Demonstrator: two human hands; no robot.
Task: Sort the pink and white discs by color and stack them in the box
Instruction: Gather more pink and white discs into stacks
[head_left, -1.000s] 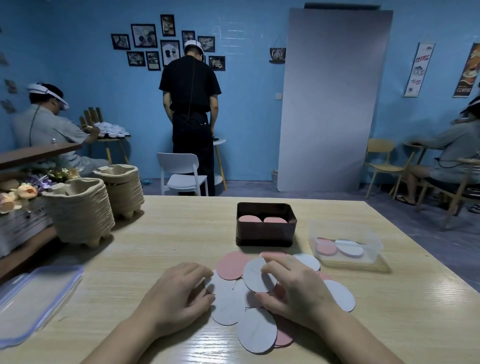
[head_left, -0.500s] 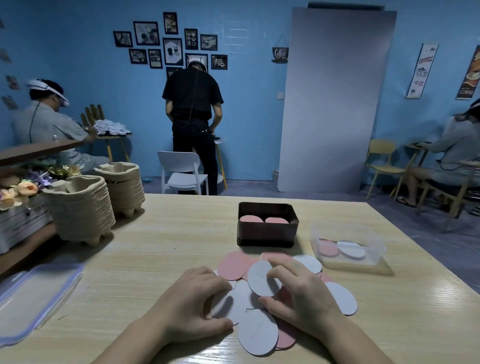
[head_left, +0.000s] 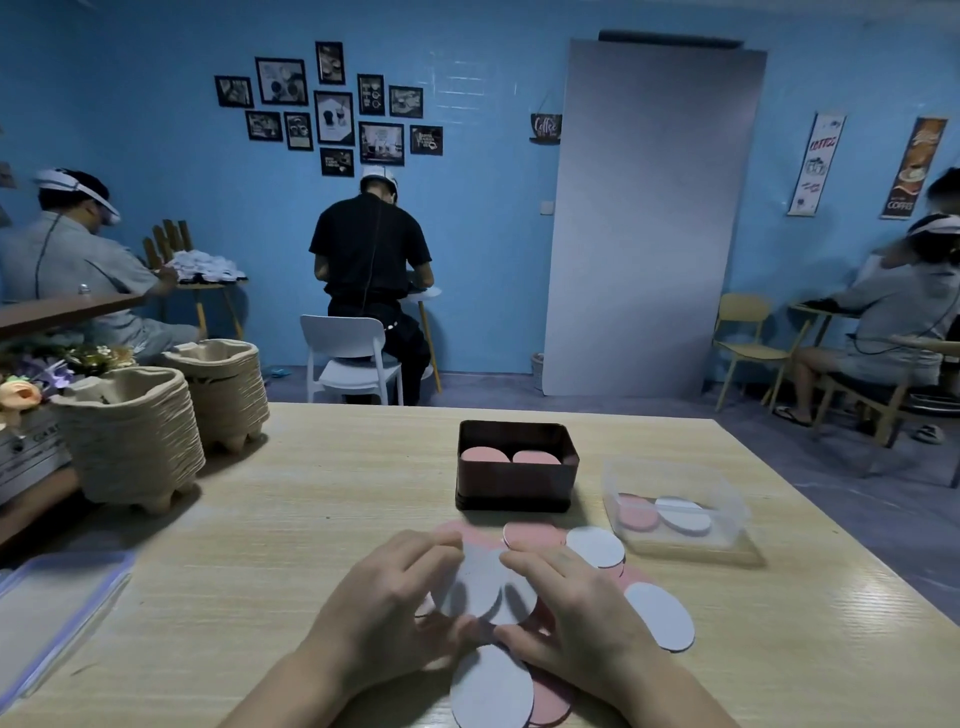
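A pile of pink and white discs lies on the wooden table (head_left: 311, 519) in front of me. My left hand (head_left: 384, 608) and my right hand (head_left: 576, 613) meet over the pile, both pinching a white disc (head_left: 475, 584) lifted between their fingers, with a second white disc (head_left: 519, 603) overlapping behind it. More white discs (head_left: 660, 616) lie at the right and near edge, and pink discs (head_left: 530, 532) show under them. The dark brown box (head_left: 514, 478) stands just beyond the pile with two pink stacks (head_left: 485, 454) inside.
A clear plastic tub (head_left: 675, 499) to the right of the box holds a pink and a white disc. Two stacks of pulp trays (head_left: 130, 436) stand at the left, a clear lid (head_left: 52, 613) at the near left. Seated people work behind the table.
My left hand moved right onto the pile and both hands closed together, raising a white disc between them. The person in black sat down.
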